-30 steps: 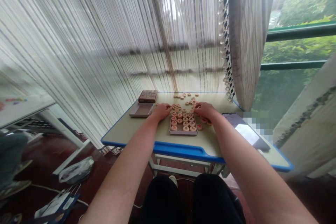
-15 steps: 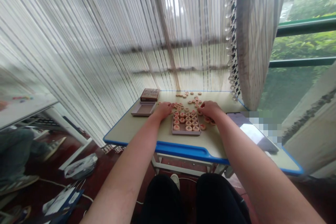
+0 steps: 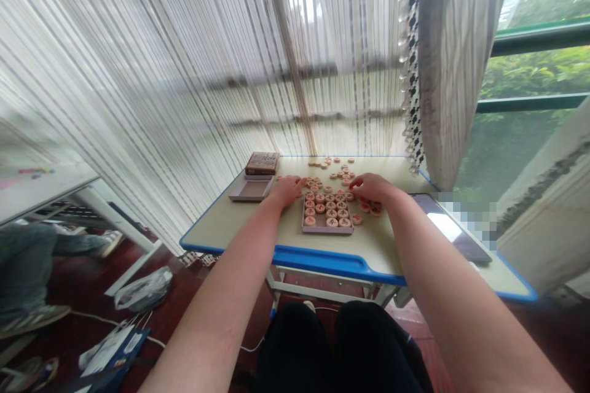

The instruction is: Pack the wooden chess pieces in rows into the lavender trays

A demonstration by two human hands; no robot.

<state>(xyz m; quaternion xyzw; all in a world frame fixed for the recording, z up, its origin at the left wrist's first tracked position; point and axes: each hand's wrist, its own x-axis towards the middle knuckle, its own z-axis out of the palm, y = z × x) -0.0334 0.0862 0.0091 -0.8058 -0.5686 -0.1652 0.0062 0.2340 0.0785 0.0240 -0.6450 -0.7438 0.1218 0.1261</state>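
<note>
Round pieces (image 3: 332, 213) marked with characters lie mid-frame, in a shallow tray (image 3: 328, 230) and loose around it. At the left edge, another person's leg (image 3: 23, 276) is cut off. Left of centre, beside an open box half (image 3: 251, 189), the left hand (image 3: 290, 189) rests near loose pieces; I cannot tell whether it grips one. Right of centre, the right hand (image 3: 372, 186) curls at a piece, its grip too small to make out. Farther right, pixelation covers part of a flat device's edge (image 3: 465, 242).

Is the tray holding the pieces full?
No, the tray has a bare gap in its near row of pieces.
</note>
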